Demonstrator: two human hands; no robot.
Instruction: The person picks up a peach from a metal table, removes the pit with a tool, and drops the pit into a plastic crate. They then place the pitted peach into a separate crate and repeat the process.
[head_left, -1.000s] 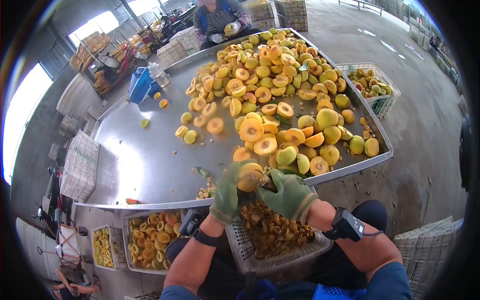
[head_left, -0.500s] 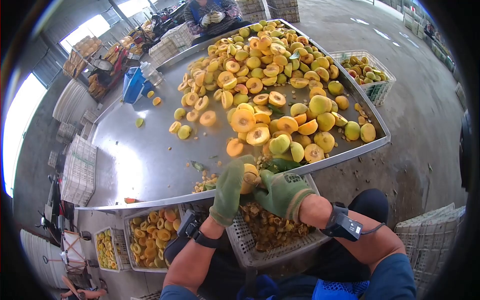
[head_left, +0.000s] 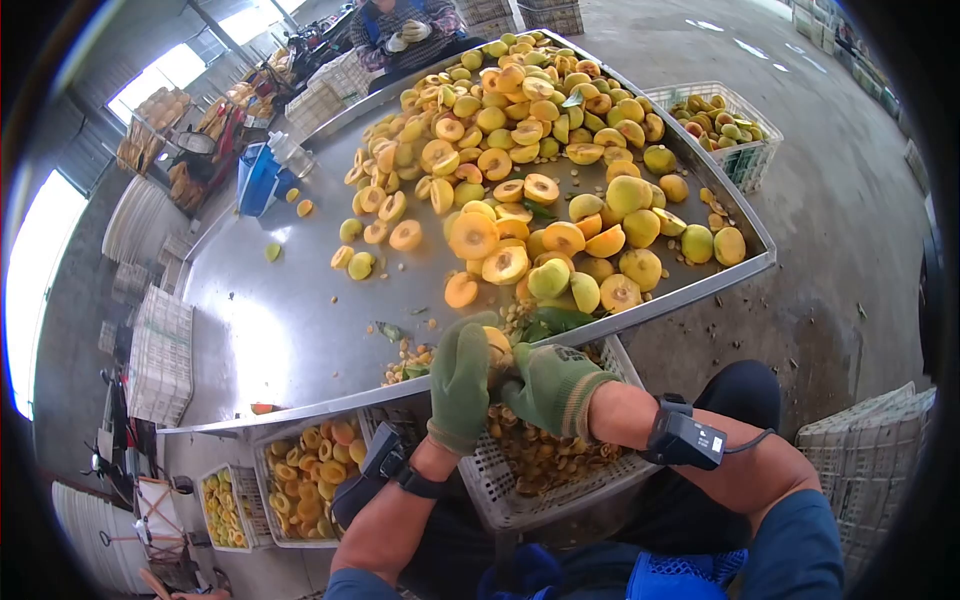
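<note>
My left hand [head_left: 460, 385], in a green knit glove, is closed around a yellow peach [head_left: 497, 341] at the near edge of the metal table. My right hand [head_left: 556, 388], gloved alike, presses against the peach from the right with its fingers curled. What those fingers grip, if anything, is hidden. Under both hands is a grey plastic crate [head_left: 500, 508] with peach pits and scraps in it. A pile of halved and whole yellow peaches [head_left: 505, 264] lies just beyond the hands, with green leaves [head_left: 560, 318] near the edge.
The metal table [head_left: 290, 330] has a raised rim. Crates of peach halves [head_left: 312, 480] stand at lower left, another fruit crate [head_left: 755, 165] beyond the right rim. A blue basket [head_left: 258, 180] sits at the table's left. Across the table sits a person with gloved hands [head_left: 405, 38].
The view has shifted slightly. Both hands stay together at the peach, and it is more covered by the gloves now. The person opposite has moved their hands a little apart.
</note>
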